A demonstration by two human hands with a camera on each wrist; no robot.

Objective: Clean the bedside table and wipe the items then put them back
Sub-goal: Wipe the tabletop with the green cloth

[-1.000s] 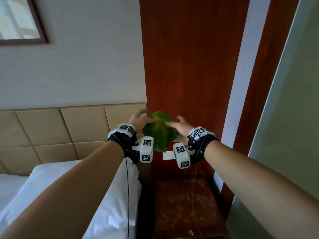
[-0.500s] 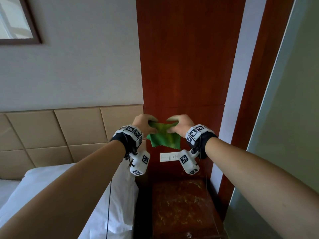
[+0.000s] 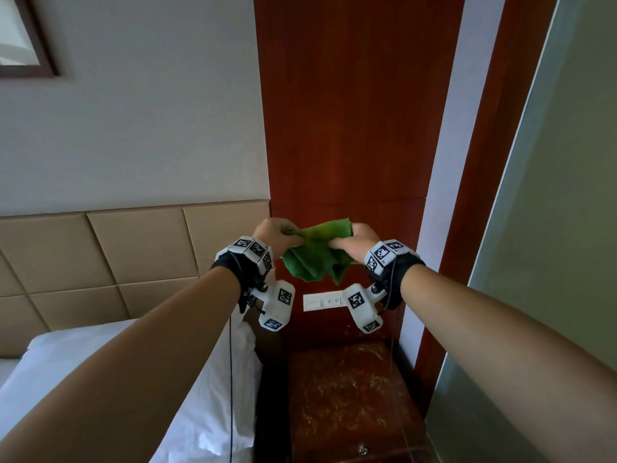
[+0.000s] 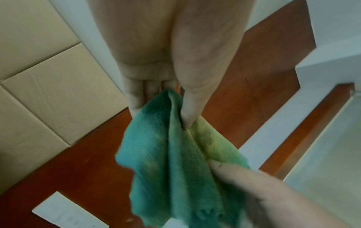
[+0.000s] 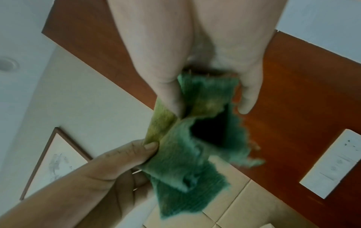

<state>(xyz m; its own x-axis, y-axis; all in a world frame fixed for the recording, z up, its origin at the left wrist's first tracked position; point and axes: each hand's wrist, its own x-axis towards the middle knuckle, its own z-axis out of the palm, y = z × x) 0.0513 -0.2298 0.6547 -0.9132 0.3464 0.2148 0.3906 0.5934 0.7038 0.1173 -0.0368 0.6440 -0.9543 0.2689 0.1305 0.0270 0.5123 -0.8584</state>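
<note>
A crumpled green cloth [image 3: 315,253] hangs in the air between both hands, high above the bedside table [image 3: 347,402]. My left hand [image 3: 278,233] pinches its left edge between thumb and fingers; the left wrist view shows the cloth [image 4: 175,154] draping down from that pinch. My right hand [image 3: 355,240] grips the right edge, thumb pressed into the cloth [image 5: 195,131]. The table's dark brown top is bare and marked with pale streaks.
A white switch plate [image 3: 322,301] sits on the red wood wall panel [image 3: 350,111] behind the table. The bed with white linen [image 3: 83,369] and a tan padded headboard [image 3: 117,255] lie left. A frosted glass partition [image 3: 551,262] stands right.
Both hands have moved slightly apart and shifted their hold, so the cloth is spread wider and more rumpled. The head view has tilted a little.
</note>
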